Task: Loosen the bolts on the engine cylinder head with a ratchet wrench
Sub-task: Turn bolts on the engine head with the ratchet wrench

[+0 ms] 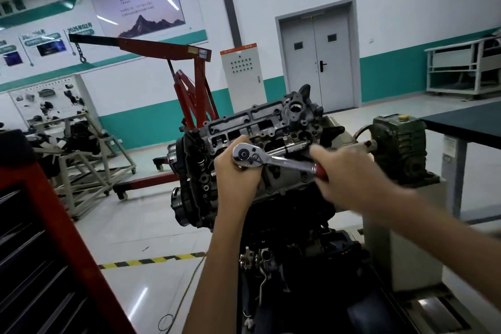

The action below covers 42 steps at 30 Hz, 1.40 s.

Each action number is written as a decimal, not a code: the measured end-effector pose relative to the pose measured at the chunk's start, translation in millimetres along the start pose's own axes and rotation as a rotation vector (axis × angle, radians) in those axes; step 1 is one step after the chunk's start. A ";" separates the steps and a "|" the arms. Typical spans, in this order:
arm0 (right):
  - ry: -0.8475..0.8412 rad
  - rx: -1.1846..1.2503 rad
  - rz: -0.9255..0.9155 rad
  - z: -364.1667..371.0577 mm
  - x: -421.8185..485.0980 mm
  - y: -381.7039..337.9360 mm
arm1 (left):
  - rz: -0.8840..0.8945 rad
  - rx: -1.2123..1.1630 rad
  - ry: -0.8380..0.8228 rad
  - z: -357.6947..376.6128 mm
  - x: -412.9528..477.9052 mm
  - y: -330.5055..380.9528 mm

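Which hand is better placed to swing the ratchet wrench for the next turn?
Right. The right hand holds the ratchet wrench by its red handle end, likely giving leverage; the left hand cups the wrench's head on the cylinder head, only steadying it.

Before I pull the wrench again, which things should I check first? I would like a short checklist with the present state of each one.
1. Left hand steadies the wrench: ok, it cups the round end.
2. Right hand on the red handle: ok, its fingers wrap round it, though it is blurred.
3. Wrench fully seated on the cylinder head: cannot tell, the left hand hides what is underneath.
4. Direction switch set for loosening: cannot tell, too small.
5. Swing path free: probably not ok, a metal bar lies on the cylinder head just beyond the handle.
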State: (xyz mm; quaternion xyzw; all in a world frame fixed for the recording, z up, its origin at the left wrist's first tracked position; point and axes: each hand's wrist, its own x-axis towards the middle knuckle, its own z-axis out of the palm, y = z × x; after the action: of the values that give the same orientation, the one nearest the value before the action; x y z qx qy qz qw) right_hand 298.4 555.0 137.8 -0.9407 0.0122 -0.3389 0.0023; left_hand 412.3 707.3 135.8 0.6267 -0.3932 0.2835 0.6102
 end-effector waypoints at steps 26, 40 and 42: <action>-0.053 0.292 0.098 22.5 -27.7 -29.5 | 0.026 -0.022 0.087 6.2 -5.0 6.6; -0.116 -0.074 -0.201 -26.0 24.5 28.0 | 0.053 0.076 -0.280 -6.5 12.1 15.1; -0.044 -0.198 -0.231 -41.4 39.9 35.5 | 0.063 0.077 -0.316 -7.5 15.2 15.7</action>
State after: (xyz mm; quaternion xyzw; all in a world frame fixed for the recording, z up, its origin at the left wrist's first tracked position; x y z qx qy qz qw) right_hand 301.9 518.7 194.7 -0.9387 -0.0627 -0.3133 -0.1294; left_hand 408.2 713.3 157.7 0.6736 -0.4928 0.2154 0.5070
